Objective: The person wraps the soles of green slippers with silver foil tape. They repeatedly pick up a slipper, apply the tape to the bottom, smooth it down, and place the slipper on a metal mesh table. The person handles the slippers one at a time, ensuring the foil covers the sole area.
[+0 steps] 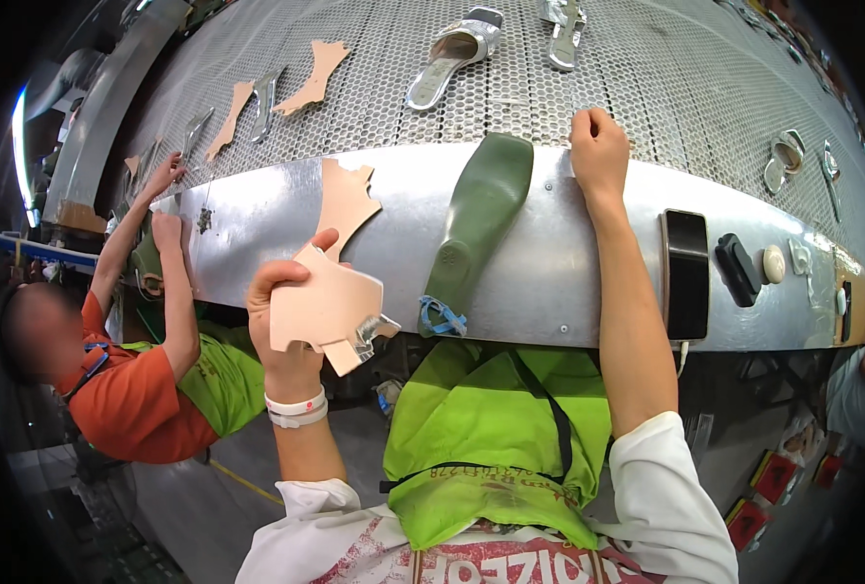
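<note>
Green shoe last [486, 209] lies on metal tabletop [549, 273]. Left of last: left hand [271, 284], fingers clamped on beige shoe piece [330, 302]. Right of last: right hand [601, 156], fingers curled together; farther right, phone [685, 277].

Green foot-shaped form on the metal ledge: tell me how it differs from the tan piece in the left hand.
The green form is thick and rounded; the tan piece is flat with a notched outline. The green form lies on the metal ledge; the tan piece is held in the left hand. The green form has blue material at its near end; the tan piece shows silver material at one corner. Both are mostly one plain colour.
</note>
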